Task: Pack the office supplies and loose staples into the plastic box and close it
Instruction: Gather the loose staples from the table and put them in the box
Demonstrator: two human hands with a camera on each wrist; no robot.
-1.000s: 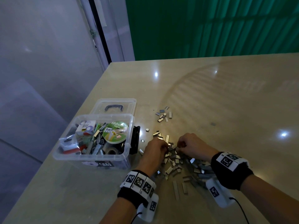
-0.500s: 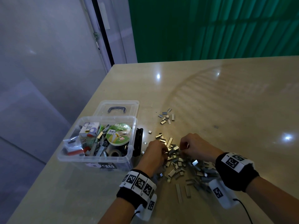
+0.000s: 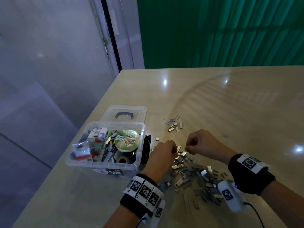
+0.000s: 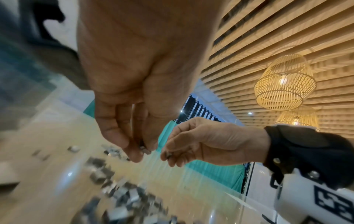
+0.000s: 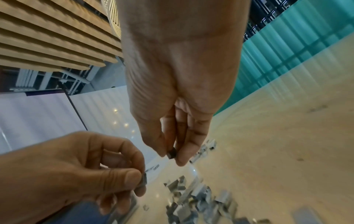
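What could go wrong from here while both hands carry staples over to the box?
1. Each hand, left hand and right hand, pinches only a small staple clip at the fingertips; it could slip on the way.
2. The plastic box looks heaped, with the tape roll near the rim, so the lid may not shut.
3. A separate staple cluster lies farther off and could be missed.

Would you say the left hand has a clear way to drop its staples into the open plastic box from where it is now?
Probably yes: the left hand pinches staples just beside the plastic box, whose lid lies behind it, leaving the top open and nothing between.
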